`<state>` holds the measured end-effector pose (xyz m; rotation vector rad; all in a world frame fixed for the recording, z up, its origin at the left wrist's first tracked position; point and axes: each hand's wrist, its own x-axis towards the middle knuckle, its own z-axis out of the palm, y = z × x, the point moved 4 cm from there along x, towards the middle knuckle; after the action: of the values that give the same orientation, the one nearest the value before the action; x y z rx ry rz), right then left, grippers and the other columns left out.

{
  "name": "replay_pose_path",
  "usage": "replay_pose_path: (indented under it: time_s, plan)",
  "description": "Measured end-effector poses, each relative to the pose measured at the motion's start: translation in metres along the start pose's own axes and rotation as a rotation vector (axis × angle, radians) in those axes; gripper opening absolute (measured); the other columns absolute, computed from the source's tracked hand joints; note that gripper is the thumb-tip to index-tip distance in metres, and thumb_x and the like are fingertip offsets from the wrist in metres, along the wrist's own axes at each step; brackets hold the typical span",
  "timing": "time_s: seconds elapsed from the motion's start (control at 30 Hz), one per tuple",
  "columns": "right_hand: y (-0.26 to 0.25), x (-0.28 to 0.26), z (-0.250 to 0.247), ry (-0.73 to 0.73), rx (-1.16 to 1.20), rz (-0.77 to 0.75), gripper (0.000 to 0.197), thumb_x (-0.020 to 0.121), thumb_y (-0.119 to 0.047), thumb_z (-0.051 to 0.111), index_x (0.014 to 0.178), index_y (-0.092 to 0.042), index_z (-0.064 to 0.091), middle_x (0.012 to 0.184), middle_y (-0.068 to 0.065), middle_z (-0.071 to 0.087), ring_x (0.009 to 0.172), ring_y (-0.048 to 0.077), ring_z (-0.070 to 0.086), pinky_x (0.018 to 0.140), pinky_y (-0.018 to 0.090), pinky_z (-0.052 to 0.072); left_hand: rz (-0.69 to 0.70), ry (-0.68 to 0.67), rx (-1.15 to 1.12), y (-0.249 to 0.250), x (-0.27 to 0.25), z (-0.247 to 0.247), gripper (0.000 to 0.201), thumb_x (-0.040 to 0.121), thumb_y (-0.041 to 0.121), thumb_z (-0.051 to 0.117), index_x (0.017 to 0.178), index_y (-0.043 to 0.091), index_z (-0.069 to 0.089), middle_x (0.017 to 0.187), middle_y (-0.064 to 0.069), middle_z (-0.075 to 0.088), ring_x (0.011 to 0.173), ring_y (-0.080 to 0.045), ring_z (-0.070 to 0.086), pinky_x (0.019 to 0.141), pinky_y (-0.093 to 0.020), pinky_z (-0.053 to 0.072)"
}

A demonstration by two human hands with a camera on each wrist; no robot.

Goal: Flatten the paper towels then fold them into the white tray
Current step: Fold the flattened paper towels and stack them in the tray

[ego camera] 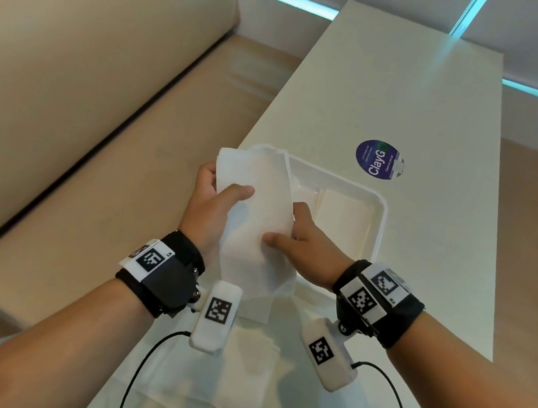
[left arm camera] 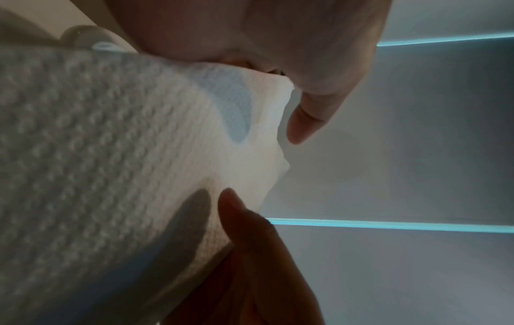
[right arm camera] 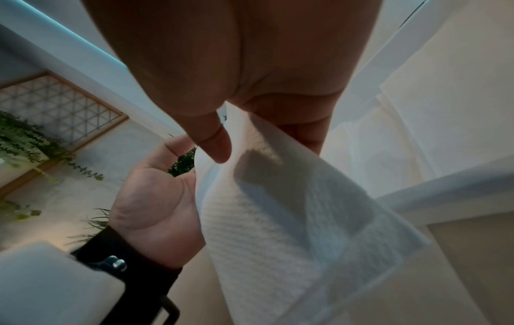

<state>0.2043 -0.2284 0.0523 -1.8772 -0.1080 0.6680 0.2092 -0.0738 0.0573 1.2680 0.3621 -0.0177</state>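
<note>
A folded paper towel (ego camera: 255, 215) is held in the air above the near-left corner of the white tray (ego camera: 379, 219). It is pinched at its left edge by the left hand (ego camera: 215, 206) and at its right edge by the right hand (ego camera: 307, 240), thumbs on top, fingers (left arm camera: 306, 118) curled beneath. More paper towels (ego camera: 219, 376) lie flat on the tabletop (ego camera: 431, 98).

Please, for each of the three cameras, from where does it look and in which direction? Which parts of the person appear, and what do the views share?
Head: above, looking forward and down at the long white table and white plastic tray; both forearms and hands show.
Left wrist: under the left hand, looking along it; fingers pinch the white embossed paper towel.
Right wrist: under the right hand, looking along it at the towel, with the left palm opposite.
Shared: all three show that towel, held by both hands.
</note>
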Motion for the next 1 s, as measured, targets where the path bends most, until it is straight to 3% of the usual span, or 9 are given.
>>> replay_pose_path:
  time_s: [0.07, 0.2, 0.3, 0.43, 0.53, 0.63, 0.73, 0.87, 1.0]
  plan:
    - [0.000, 0.000, 0.001, -0.014, 0.004, 0.001, 0.056, 0.091, -0.023, 0.060, 0.134, -0.017, 0.024, 0.124, 0.003, 0.051, 0.111, 0.020, 0.057, 0.094, 0.040, 0.051, -0.025, -0.003, -0.035, -0.001, -0.002, -0.001, 0.035, 0.087, 0.004, 0.059, 0.113, 0.023, 0.047, 0.103, 0.003, 0.064, 0.095, -0.016, 0.061, 0.083, -0.038, 0.052]
    - [0.002, 0.000, 0.004, -0.026, -0.007, 0.003, 0.053, 0.090, -0.025, 0.061, 0.130, -0.016, 0.028, 0.121, 0.003, 0.053, 0.108, 0.019, 0.058, 0.092, 0.041, 0.052, -0.014, 0.022, 0.008, 0.001, 0.000, -0.002, 0.036, 0.088, 0.005, 0.058, 0.117, 0.023, 0.046, 0.104, 0.005, 0.063, 0.093, -0.013, 0.060, 0.076, -0.031, 0.050]
    - [0.002, -0.001, 0.005, -0.016, -0.051, -0.014, 0.045, 0.092, -0.028, 0.059, 0.125, -0.015, 0.032, 0.116, 0.002, 0.056, 0.103, 0.017, 0.059, 0.088, 0.036, 0.053, -0.026, 0.017, 0.025, 0.001, 0.001, -0.001, 0.035, 0.088, 0.005, 0.059, 0.114, 0.025, 0.047, 0.109, 0.002, 0.062, 0.098, -0.017, 0.061, 0.081, -0.037, 0.053]
    - [0.001, -0.001, 0.001, 0.076, -0.109, -0.073, 0.032, 0.094, -0.028, 0.056, 0.119, -0.014, 0.040, 0.106, -0.001, 0.058, 0.096, 0.017, 0.060, 0.083, 0.037, 0.053, -0.036, -0.005, 0.024, 0.000, 0.001, 0.002, 0.039, 0.084, 0.007, 0.062, 0.117, 0.022, 0.046, 0.107, 0.000, 0.064, 0.094, -0.019, 0.063, 0.079, -0.038, 0.053]
    - [0.000, -0.001, -0.007, 0.147, -0.097, -0.106, 0.029, 0.094, -0.026, 0.055, 0.117, -0.013, 0.043, 0.105, 0.003, 0.060, 0.095, 0.020, 0.061, 0.084, 0.042, 0.053, -0.078, -0.050, -0.002, -0.004, 0.002, 0.000, 0.033, 0.079, 0.011, 0.065, 0.108, 0.019, 0.051, 0.098, -0.001, 0.068, 0.091, -0.020, 0.065, 0.083, -0.042, 0.052]
    - [-0.004, -0.001, -0.012, 0.183, -0.064, -0.154, 0.029, 0.095, -0.023, 0.055, 0.118, -0.011, 0.042, 0.108, 0.003, 0.059, 0.098, 0.019, 0.060, 0.088, 0.042, 0.051, -0.112, -0.105, 0.121, -0.014, -0.001, -0.001, 0.032, 0.084, 0.012, 0.063, 0.114, 0.018, 0.052, 0.107, -0.005, 0.068, 0.104, -0.029, 0.065, 0.090, -0.048, 0.050]
    - [-0.010, 0.002, -0.014, 0.191, -0.090, -0.181, 0.026, 0.095, -0.024, 0.054, 0.115, -0.009, 0.046, 0.106, 0.004, 0.060, 0.099, 0.022, 0.060, 0.087, 0.043, 0.051, -0.041, -0.134, 0.241, -0.016, -0.002, 0.000, 0.037, 0.080, 0.023, 0.060, 0.116, 0.027, 0.052, 0.115, -0.004, 0.066, 0.108, -0.026, 0.064, 0.092, -0.051, 0.052]
    - [-0.016, 0.011, -0.023, 0.180, -0.007, -0.167, 0.020, 0.094, -0.020, 0.055, 0.114, -0.015, 0.050, 0.112, 0.000, 0.064, 0.094, 0.023, 0.066, 0.080, 0.042, 0.057, -0.011, -0.140, 0.257, -0.011, 0.006, -0.002, 0.023, 0.094, 0.014, 0.055, 0.113, 0.026, 0.049, 0.118, -0.004, 0.064, 0.109, -0.023, 0.062, 0.091, -0.045, 0.052]
    - [-0.015, 0.023, -0.028, 0.263, 0.009, -0.121, 0.019, 0.092, -0.015, 0.055, 0.111, -0.012, 0.054, 0.108, 0.003, 0.066, 0.095, 0.022, 0.066, 0.078, 0.041, 0.057, -0.098, -0.146, 0.211, -0.017, 0.009, -0.009, 0.035, 0.094, 0.020, 0.059, 0.126, 0.020, 0.045, 0.113, 0.001, 0.067, 0.104, -0.017, 0.066, 0.084, -0.040, 0.054]
